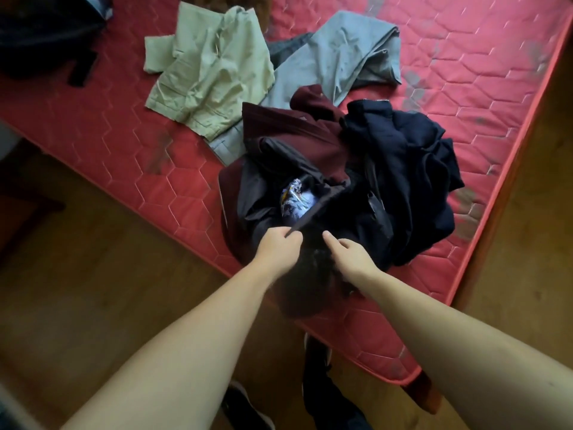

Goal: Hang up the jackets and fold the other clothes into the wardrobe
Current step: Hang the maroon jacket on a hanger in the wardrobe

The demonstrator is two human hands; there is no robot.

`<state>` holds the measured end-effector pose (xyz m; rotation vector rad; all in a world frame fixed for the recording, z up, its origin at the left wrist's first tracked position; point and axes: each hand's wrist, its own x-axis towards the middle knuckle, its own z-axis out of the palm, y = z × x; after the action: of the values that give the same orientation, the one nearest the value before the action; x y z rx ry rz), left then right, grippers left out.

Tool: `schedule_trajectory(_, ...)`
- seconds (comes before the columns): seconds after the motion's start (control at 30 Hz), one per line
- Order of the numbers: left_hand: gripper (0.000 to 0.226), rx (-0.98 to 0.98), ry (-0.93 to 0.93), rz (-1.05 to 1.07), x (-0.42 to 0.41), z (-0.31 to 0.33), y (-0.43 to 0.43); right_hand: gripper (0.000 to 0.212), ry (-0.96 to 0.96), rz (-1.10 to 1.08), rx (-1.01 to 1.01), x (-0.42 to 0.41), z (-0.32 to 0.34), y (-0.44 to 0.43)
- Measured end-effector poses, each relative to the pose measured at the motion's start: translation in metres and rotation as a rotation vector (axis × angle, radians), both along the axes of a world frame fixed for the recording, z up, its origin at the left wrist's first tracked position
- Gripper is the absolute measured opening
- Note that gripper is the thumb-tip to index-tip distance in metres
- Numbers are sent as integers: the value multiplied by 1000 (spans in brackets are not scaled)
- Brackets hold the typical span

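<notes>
Left hand [280, 245] first — its fingers are curled tight, pinching a dark edge of the maroon-and-black jacket [288, 150] and pulling that edge taut toward the camera. The right hand [347, 254] sits just beside it, fingers loosely spread with the index finger extended, resting over the jacket's black fabric and gripping nothing that can be made out. The jacket lies bunched near the corner of the bare red quilted mattress [124, 144], its lining open, with a scrap of white, blue and yellow printed fabric [294, 198] showing inside. Touching its right side is a crumpled navy blue garment [415, 159]. Further back, a pair of pale green shorts [207, 72] lies spread out, overlapping a grey garment [344, 54] beside it. A dark bag [46, 32] sits at the far left of the mattress — and wooden flooring [93, 290] runs below.
</notes>
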<state>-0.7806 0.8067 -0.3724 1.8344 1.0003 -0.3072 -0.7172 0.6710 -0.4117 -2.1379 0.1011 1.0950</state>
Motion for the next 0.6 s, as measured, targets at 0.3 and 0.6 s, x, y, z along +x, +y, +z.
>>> schedule_trajectory(0.3,12,-215,-335,435,23,117,44,38,-170,36,344,8,83,25)
schedule_trajectory(0.6,36,-600,-704,548,12,230,71,103,490,-302,511,6,179,49)
